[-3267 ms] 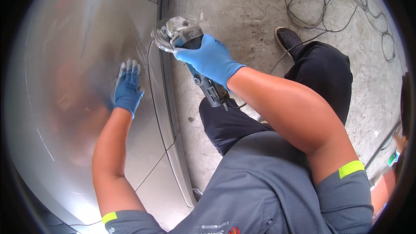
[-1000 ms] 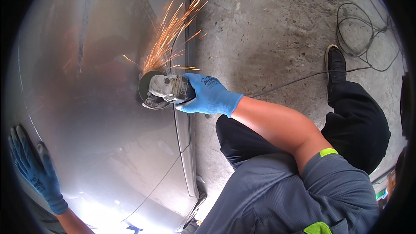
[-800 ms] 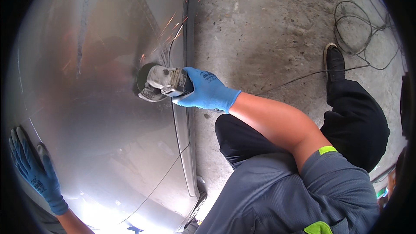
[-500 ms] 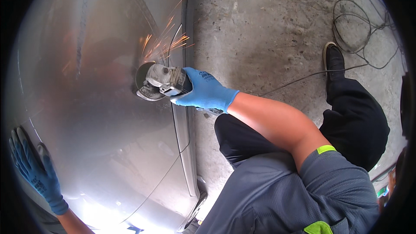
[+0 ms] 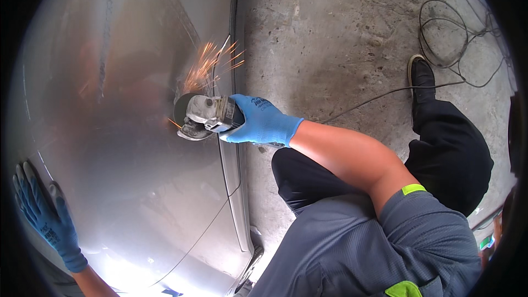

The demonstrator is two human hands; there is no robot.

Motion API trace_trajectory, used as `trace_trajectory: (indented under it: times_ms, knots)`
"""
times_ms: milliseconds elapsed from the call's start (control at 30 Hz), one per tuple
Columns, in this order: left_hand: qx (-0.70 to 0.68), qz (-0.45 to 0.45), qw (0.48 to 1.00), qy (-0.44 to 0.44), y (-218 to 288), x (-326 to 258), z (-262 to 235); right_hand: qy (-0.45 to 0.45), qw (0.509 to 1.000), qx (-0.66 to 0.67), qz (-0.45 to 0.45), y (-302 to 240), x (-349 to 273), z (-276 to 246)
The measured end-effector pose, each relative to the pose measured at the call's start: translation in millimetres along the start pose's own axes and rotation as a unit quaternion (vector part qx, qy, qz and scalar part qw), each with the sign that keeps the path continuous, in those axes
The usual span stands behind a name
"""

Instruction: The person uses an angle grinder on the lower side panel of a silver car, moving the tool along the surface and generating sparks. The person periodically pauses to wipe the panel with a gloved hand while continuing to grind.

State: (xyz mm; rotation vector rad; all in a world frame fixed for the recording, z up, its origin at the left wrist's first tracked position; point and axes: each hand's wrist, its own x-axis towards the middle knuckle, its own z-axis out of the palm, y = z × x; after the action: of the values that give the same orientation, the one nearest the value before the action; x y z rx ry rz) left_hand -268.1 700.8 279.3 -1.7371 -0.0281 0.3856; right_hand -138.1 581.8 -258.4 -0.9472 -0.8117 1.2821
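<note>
Angle grinder (image 5: 204, 116), right hand (image 5: 263, 124) clenched round its body, sparks (image 5: 212, 63) on silver car panel (image 5: 115, 148); left hand (image 5: 47, 220) spread flat. Light, even pressure suits.

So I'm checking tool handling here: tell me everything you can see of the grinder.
The grinder is a handheld angle grinder with a grey metal head, a dark round guard at its left end and a dark body. It lies roughly level, its disc end pressed against the silver panel, throwing orange sparks up and to the right. The right hand, in a blue glove, grips its body; the left hand rests flat on the panel, well apart from it. The disc itself is hidden by the guard.
</note>
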Motion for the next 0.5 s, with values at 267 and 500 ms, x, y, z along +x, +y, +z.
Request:
trace_trajectory:
  times_ms: [267,500]
  knots:
    - [0.006,0.001,1.000,0.003,-4.0,-9.6,3.0,-0.025,0.999,0.014,0.033,-27.2,-3.3,-11.2]
    - [0.001,0.001,1.000,-0.004,5.1,-3.8,-1.5,-0.045,0.986,0.110,0.114,-45.0,-2.2,-19.8]
